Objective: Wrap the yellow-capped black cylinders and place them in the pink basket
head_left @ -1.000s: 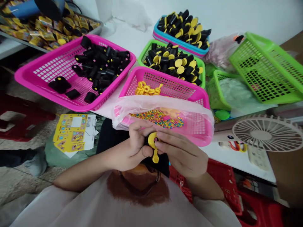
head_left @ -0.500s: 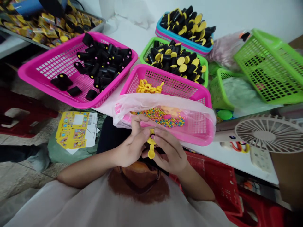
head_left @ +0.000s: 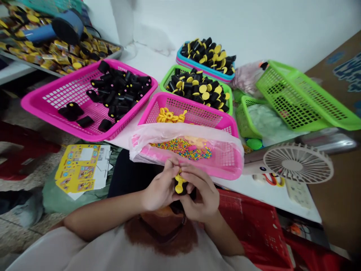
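Above my lap, both hands close around a small black tube (head_left: 184, 189) with a yellow plastic cap (head_left: 179, 187) on or against its top. My left hand (head_left: 159, 190) pinches at the cap from the left with thumb and forefinger. My right hand (head_left: 201, 192) wraps the tube from the right, its fingers lying over the top. The cap's round tab points toward me. Fingers hide part of the cap and most of the tube, so I cannot tell how firmly the cap sits. Just beyond my hands is a pink basket (head_left: 225, 173) holding yellow caps (head_left: 170, 116) and tiny colourful beads (head_left: 186, 148) on plastic film.
A larger pink basket (head_left: 36, 101) of black tubes stands at left. Behind, a green basket (head_left: 229, 107) and a blue basket (head_left: 180, 58) hold capped tubes. A small fan (head_left: 296, 163) lies at right, near stacked green baskets (head_left: 304, 94). A red crate (head_left: 248, 226) is below.
The view has tilted upward. The cap's tab, which hung out long toward me, now looks shorter, and black tube shows beneath it. My fingers have drawn closer together over the cap.
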